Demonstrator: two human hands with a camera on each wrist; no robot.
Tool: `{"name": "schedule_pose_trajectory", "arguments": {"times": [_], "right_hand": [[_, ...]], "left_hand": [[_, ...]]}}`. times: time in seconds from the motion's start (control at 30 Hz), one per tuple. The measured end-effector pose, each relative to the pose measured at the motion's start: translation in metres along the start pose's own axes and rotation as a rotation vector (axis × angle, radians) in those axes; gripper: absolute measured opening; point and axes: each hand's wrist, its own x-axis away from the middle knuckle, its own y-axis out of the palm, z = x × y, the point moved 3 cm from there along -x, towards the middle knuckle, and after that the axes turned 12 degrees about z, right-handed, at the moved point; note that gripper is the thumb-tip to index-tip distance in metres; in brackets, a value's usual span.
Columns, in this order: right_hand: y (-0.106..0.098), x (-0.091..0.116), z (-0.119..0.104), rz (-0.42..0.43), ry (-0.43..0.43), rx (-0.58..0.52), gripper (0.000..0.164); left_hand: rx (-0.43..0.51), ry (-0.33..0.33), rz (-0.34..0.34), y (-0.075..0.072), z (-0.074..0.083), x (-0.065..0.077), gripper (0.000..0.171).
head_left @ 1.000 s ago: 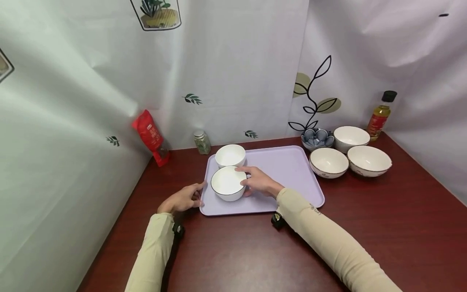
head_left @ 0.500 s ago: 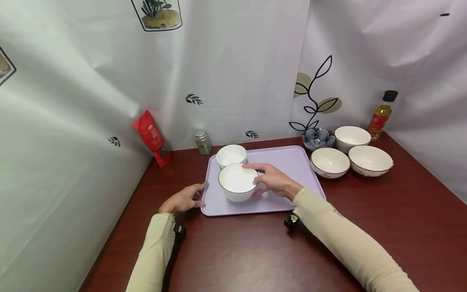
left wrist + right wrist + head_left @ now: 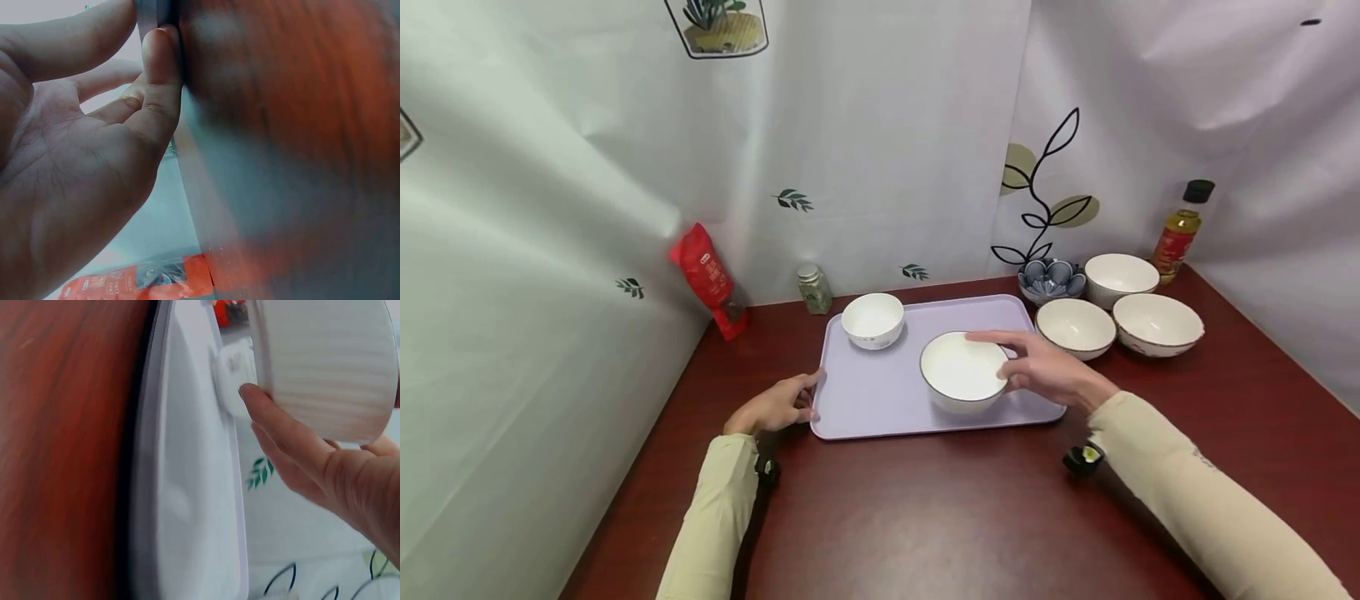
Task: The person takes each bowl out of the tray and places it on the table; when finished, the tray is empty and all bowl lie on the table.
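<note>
In the head view my right hand (image 3: 1043, 365) holds a white bowl (image 3: 964, 367) with a thin dark rim, fingers and thumb at its right side. The right wrist view shows that bowl's ribbed outer wall (image 3: 331, 369) raised above the lilac tray (image 3: 872, 392). My left hand (image 3: 775, 406) is at the tray's left edge; in the left wrist view its fingers (image 3: 161, 59) grip the rim, partly cut off by the frame. A smaller white bowl (image 3: 872, 323) sits on the tray's far left corner.
Right of the tray stand a blue petal-shaped bowl (image 3: 1051, 282) and white bowls (image 3: 1157, 323), with an oil bottle (image 3: 1177, 233) behind. A small spice jar (image 3: 815, 289) and a red packet (image 3: 709, 279) are at the back left, by the curtain.
The right hand has carried the dark-rimmed bowl rightward from the tray's left part, away from the smaller bowl. The left hand has stayed at the tray's edge.
</note>
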Motion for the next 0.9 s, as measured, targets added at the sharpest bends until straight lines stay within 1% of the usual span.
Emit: {"name": "schedule_pose_trajectory", "arguments": {"times": [0.13,0.23,0.3,0.47,0.53,0.63,0.73,0.8,0.83,0.9], "right_hand": [[-0.021,0.025,0.009,0.001,-0.022,0.007,0.069],[-0.038,0.043,0.014,-0.017,-0.070,0.016,0.063],[-0.051,0.054,0.018,-0.036,-0.097,0.015,0.060],[-0.080,0.081,0.032,-0.119,-0.128,-0.099,0.059],[-0.092,0.091,0.036,-0.155,-0.157,-0.139,0.060],[-0.112,0.104,0.041,-0.181,-0.203,-0.160,0.062],[-0.130,0.115,0.045,-0.198,-0.243,-0.146,0.064],[-0.141,0.120,0.046,-0.186,-0.245,-0.123,0.065],[-0.145,0.122,0.047,-0.177,-0.244,-0.109,0.065],[-0.152,0.123,0.047,-0.146,-0.224,-0.083,0.064]], "left_hand": [[-0.007,0.005,-0.012,0.001,0.000,-0.002,0.080],[-0.023,-0.001,-0.011,0.001,0.001,-0.001,0.080],[-0.016,-0.015,-0.008,0.000,0.001,0.000,0.080],[0.006,-0.024,-0.009,0.002,-0.001,0.001,0.080],[0.010,-0.024,-0.009,0.003,-0.002,0.001,0.080],[0.008,0.000,-0.009,0.003,-0.001,0.001,0.080],[0.009,0.013,-0.009,0.003,0.000,0.002,0.080],[0.002,0.013,-0.010,0.003,0.001,0.002,0.079],[0.004,0.002,-0.008,0.002,0.000,0.002,0.079],[0.003,-0.008,-0.004,0.002,0.000,0.002,0.079]]}}
